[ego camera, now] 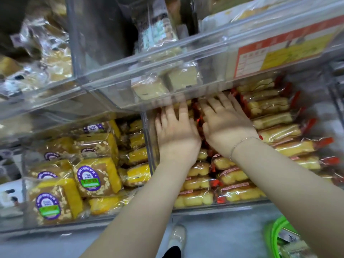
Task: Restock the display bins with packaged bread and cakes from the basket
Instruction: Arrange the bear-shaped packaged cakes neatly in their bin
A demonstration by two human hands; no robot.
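Your left hand [175, 127] and right hand [226, 121] lie flat, fingers straight, pressing red-ended cake packs [270, 107] inside the lower clear bin [149, 142]. The green basket [277, 237] sits on the floor at lower right.

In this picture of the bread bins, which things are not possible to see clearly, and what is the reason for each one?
Head view only:
- Fingertips of the left hand and right hand: behind the blurred front wall of the upper bin, so their grip is unclear.
- Price label: text blurred, unreadable.
- Green basket: cut off by the bottom right edge; contents mostly unseen.
- Red-ended cake packs: print too small to read.
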